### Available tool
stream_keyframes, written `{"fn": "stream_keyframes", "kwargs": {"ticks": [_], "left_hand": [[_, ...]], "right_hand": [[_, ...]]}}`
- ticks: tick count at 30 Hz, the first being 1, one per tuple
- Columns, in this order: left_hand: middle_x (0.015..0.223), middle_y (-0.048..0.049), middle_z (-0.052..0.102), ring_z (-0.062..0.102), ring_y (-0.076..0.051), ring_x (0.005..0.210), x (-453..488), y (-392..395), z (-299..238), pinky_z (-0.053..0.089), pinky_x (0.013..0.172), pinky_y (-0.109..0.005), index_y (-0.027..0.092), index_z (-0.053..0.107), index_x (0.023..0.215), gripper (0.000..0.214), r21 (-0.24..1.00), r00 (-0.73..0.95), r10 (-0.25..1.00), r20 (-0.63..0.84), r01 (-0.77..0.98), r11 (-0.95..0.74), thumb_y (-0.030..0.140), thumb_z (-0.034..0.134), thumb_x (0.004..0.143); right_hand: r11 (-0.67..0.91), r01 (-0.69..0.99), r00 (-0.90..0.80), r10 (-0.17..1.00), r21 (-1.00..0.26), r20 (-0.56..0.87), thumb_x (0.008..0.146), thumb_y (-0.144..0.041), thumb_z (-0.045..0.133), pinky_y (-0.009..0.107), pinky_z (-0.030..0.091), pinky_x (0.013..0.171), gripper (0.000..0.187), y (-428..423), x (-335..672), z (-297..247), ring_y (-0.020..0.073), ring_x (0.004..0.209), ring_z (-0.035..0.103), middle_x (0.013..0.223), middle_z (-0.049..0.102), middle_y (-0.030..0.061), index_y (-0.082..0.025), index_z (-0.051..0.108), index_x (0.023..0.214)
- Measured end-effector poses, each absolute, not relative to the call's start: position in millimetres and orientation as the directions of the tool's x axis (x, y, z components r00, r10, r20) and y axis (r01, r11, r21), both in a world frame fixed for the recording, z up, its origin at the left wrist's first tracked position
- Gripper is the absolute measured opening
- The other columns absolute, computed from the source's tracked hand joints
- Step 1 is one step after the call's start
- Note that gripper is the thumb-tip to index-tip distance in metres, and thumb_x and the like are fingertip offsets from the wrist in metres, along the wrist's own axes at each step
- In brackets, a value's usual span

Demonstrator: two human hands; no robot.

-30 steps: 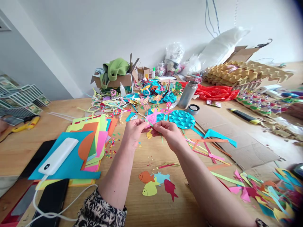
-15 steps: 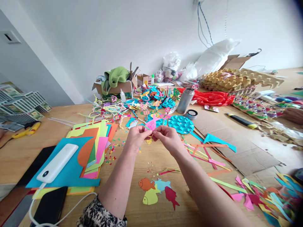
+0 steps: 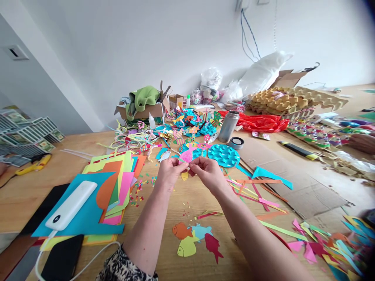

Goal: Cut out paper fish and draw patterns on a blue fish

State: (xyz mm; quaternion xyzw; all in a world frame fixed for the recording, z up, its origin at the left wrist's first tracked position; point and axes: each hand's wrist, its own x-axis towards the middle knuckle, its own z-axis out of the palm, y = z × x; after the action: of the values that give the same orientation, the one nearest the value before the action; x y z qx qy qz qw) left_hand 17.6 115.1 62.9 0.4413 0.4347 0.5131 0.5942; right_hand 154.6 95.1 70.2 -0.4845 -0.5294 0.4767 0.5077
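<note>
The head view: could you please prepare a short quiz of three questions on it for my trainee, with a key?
1. What colour is the fish cutout that the left hand and right hand hold?
2. True or false: the white power bank lies on blue paper.
3. Which is beside the metal bottle: a) green cloth, b) round lid, c) white power bank?

Key: 1. Pink. 2. True. 3. b.

I hold a flat bright-pink paper fish (image 3: 186,155) near the centre of the frame, its tail pointing up and slightly right, a thin green strip (image 3: 182,160) against its lower left edge.
</note>
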Motion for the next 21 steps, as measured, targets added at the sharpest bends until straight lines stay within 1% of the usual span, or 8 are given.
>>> {"fn": "stream_keyframes", "kwargs": {"ticks": [8, 15, 18, 21], "left_hand": [[0.058, -0.0013, 0.066, 0.062, -0.014, 0.057, 26, 115, 57, 0.053, 0.066, -0.029, 0.013, 0.068, 0.061, 0.019, 0.942, 0.084, 0.996, -0.022, -0.331, 0.048, 0.026, 0.081, 0.055], [0.057, -0.0007, 0.065, 0.06, -0.012, 0.056, 33, 114, 54, 0.051, 0.065, -0.025, 0.012, 0.069, 0.061, 0.016, 0.926, 0.05, 0.999, -0.009, -0.377, 0.027, 0.023, 0.08, 0.055], [0.055, -0.0005, 0.064, 0.059, -0.011, 0.054, 34, 113, 54, 0.051, 0.064, -0.025, 0.012, 0.069, 0.06, 0.017, 0.919, 0.034, 0.999, -0.021, -0.393, 0.033, 0.023, 0.081, 0.054], [0.06, -0.0018, 0.067, 0.061, -0.012, 0.058, 32, 113, 57, 0.053, 0.066, -0.025, 0.013, 0.07, 0.061, 0.019, 0.91, 0.007, 0.999, -0.043, -0.411, 0.042, 0.026, 0.082, 0.054]], "right_hand": [[0.038, -0.122, 0.054, 0.998, -0.992, 0.031, 0.065, -0.034, 0.069, 0.028, 0.041, 0.053, 0.018, 93, 152, 74, 0.014, 0.05, 0.054, 0.051, 0.06, 0.0001, -0.02, 0.059, 0.06], [0.003, -0.266, 0.081, 0.996, -0.964, -0.02, 0.061, -0.033, 0.071, 0.025, 0.04, 0.049, 0.02, 92, 148, 73, 0.0106, 0.046, 0.05, 0.049, 0.059, 0.0, -0.018, 0.059, 0.056], [-0.019, -0.291, 0.112, 0.992, -0.957, -0.053, 0.059, -0.035, 0.072, 0.024, 0.04, 0.049, 0.022, 92, 145, 72, 0.0099, 0.045, 0.05, 0.049, 0.059, -0.0001, -0.017, 0.059, 0.054], [-0.017, -0.286, 0.166, 0.984, -0.958, -0.067, 0.058, -0.036, 0.073, 0.024, 0.041, 0.049, 0.024, 94, 145, 71, 0.0099, 0.045, 0.05, 0.05, 0.059, -0.0005, -0.017, 0.059, 0.053]]}}
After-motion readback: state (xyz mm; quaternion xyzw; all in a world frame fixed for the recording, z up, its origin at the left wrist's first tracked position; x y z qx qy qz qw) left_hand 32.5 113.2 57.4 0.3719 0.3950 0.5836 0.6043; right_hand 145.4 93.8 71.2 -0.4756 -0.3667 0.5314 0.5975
